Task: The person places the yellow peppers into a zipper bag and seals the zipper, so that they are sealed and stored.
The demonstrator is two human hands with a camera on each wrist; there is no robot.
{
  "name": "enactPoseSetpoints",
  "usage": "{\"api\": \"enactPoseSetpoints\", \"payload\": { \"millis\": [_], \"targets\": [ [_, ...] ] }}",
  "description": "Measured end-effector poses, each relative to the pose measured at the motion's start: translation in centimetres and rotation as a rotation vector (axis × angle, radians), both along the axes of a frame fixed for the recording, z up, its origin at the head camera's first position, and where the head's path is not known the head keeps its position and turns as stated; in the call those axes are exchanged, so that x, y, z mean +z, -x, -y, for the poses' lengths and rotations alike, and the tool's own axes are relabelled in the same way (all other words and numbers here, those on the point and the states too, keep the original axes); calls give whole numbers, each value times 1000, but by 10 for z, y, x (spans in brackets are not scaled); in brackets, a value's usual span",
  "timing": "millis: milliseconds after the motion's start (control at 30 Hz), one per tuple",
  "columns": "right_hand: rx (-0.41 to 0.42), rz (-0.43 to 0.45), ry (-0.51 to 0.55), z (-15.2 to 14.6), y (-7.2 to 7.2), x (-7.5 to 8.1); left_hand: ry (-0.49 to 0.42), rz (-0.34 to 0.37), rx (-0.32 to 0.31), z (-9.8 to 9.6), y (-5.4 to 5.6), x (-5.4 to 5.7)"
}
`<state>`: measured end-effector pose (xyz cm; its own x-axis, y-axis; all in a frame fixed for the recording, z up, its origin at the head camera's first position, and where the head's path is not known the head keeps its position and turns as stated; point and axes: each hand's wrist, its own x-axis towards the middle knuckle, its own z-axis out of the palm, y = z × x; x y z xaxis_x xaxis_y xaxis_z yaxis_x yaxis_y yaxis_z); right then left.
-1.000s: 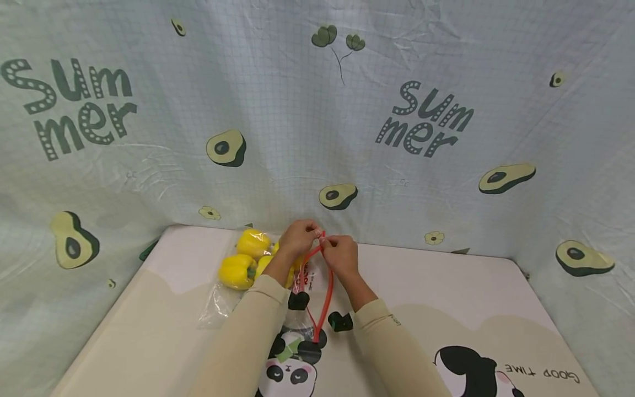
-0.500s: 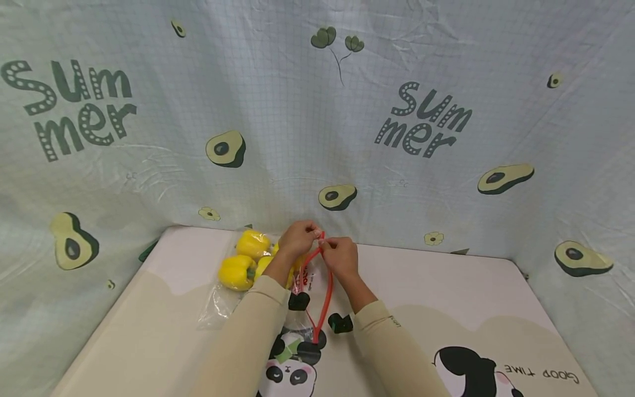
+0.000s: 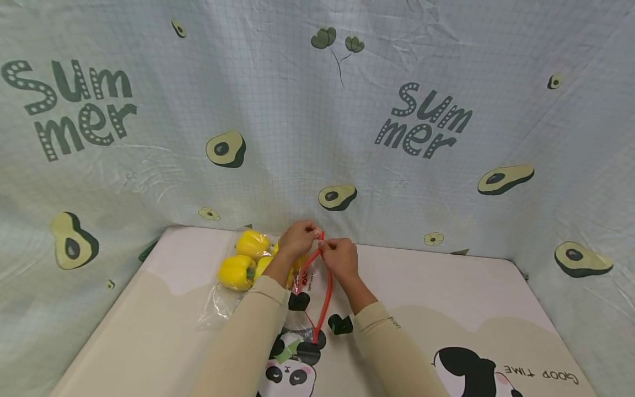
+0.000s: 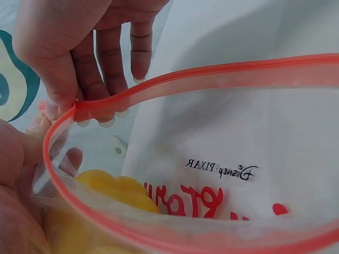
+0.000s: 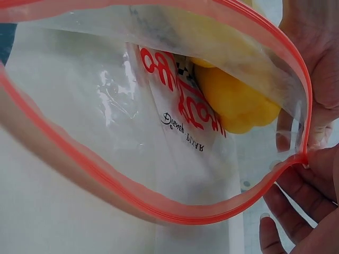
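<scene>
A clear zip bag (image 3: 213, 306) with a red-orange zip strip (image 3: 324, 298) lies on the table with its mouth gaping. Yellow bell peppers (image 3: 237, 272) sit inside it. My left hand (image 3: 296, 240) pinches the far end of the strip. Just beside it, my right hand (image 3: 341, 256) pinches the same strip between thumb and forefinger. In the right wrist view the right hand (image 5: 312, 203) holds the corner where both strips meet, its other fingers spread. Red lettering (image 4: 198, 202) shows through the bag. The left fingertips are partly hidden.
The pale table (image 3: 421, 281) has panda prints and a far edge against an avocado-print curtain (image 3: 278, 110). A small black-and-green shape (image 3: 340, 323) lies right of the bag; I cannot tell whether it is printed.
The right hand has shifted very slightly along the strip, toward me and the left. The left hand, the bag and the peppers look the same.
</scene>
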<state>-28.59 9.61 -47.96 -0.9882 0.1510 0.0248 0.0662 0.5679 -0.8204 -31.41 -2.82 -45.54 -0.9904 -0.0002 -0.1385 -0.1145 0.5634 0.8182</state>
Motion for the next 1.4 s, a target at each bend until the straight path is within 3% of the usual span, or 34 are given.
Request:
{"api": "enactPoseSetpoints", "payload": {
  "millis": [933, 1400],
  "targets": [
    [37, 4, -9, -5, -3, -7, -15, 28, 26, -3, 2, -1],
    [64, 22, 4, -7, -5, -8, -3, -1, 30, -2, 2, -1]
  ]
}}
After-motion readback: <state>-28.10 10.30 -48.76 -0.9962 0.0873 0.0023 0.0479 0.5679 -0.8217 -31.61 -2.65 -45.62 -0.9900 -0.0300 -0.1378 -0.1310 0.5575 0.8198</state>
